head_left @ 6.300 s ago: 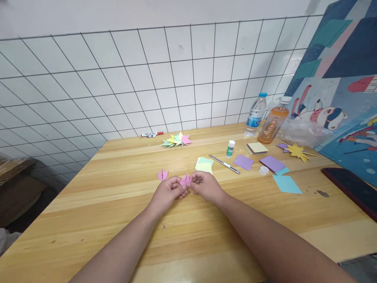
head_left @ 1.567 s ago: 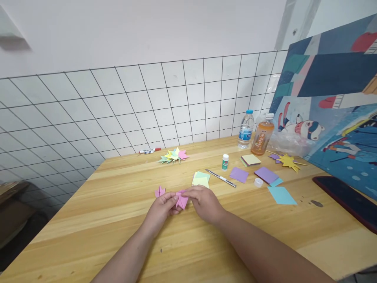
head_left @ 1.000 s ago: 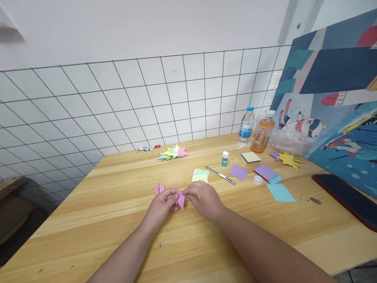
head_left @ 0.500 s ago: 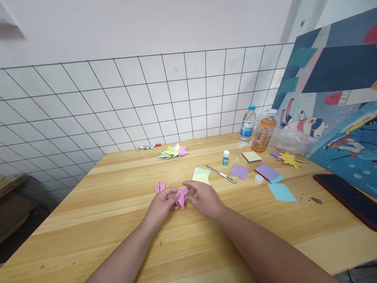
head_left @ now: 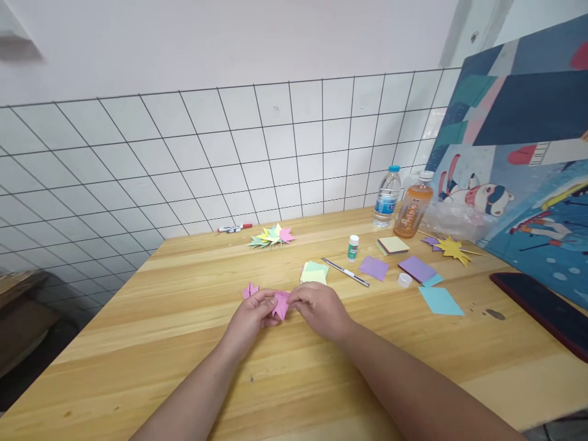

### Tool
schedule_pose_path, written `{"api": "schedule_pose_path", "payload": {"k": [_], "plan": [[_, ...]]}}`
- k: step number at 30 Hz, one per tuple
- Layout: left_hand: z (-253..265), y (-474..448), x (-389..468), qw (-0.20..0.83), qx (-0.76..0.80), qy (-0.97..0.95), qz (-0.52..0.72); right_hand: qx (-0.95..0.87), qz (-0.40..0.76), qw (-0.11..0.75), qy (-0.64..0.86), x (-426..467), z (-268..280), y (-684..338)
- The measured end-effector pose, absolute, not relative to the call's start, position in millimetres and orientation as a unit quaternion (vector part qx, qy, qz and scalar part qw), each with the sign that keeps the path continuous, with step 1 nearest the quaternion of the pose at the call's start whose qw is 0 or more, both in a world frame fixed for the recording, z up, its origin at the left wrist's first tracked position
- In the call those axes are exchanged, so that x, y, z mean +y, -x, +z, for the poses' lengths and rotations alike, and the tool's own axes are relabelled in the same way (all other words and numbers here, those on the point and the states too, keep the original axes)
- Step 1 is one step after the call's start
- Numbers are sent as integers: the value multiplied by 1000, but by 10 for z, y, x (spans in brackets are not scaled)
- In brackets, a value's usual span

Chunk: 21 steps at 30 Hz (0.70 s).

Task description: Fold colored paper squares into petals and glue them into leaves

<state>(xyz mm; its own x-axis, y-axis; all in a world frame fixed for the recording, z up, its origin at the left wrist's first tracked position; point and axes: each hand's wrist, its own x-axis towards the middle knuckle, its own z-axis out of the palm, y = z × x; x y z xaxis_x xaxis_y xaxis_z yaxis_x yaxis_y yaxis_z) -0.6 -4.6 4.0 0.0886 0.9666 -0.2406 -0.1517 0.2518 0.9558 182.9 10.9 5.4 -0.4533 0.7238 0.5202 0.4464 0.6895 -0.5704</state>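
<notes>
A pink origami piece [head_left: 282, 307] is partly shaped, with pointed corners and creases showing; it is held just above the near middle of the worktop [head_left: 184, 367]. The left hand's [head_left: 250, 315] grip pinches its left side between thumb and fingers. The right hand [head_left: 319, 308] has its fingertips bunched at the opposite edge, and its grip appears to pinch the paper there too. A similar pink folded piece [head_left: 250, 290] lies just beyond the left hand and looks complete. Farther back, a many-pointed paper cluster [head_left: 273, 236] in green, yellow and pink seems already assembled. Still flat and unfolded are the pale green and yellow squares [head_left: 314, 273], the purple sheet [head_left: 373, 268] and the light-blue sheet [head_left: 441, 301].

As for writing, the glue stick [head_left: 353, 248] wears a green label whose print is too small to read. The water bottle [head_left: 386, 199] has a blue label with pale lettering, illegible here. The bottle of orange drink [head_left: 413, 207] carries large pale characters running along its side; neither they nor any brand can be made out.
</notes>
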Motion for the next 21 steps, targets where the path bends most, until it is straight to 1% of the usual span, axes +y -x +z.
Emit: {"api": "schedule_pose_path", "payload": {"k": [10, 16, 21], "plan": [[58, 10, -54, 613, 503, -415, 446, -846, 161, 376, 342, 133, 13, -1832], [53, -4, -56, 605, 502, -429, 445, -843, 148, 396, 333, 128, 39, -1836], [52, -12, -61, 607, 502, -439, 433, -842, 150, 394, 335, 93, 81, -1829]]}}
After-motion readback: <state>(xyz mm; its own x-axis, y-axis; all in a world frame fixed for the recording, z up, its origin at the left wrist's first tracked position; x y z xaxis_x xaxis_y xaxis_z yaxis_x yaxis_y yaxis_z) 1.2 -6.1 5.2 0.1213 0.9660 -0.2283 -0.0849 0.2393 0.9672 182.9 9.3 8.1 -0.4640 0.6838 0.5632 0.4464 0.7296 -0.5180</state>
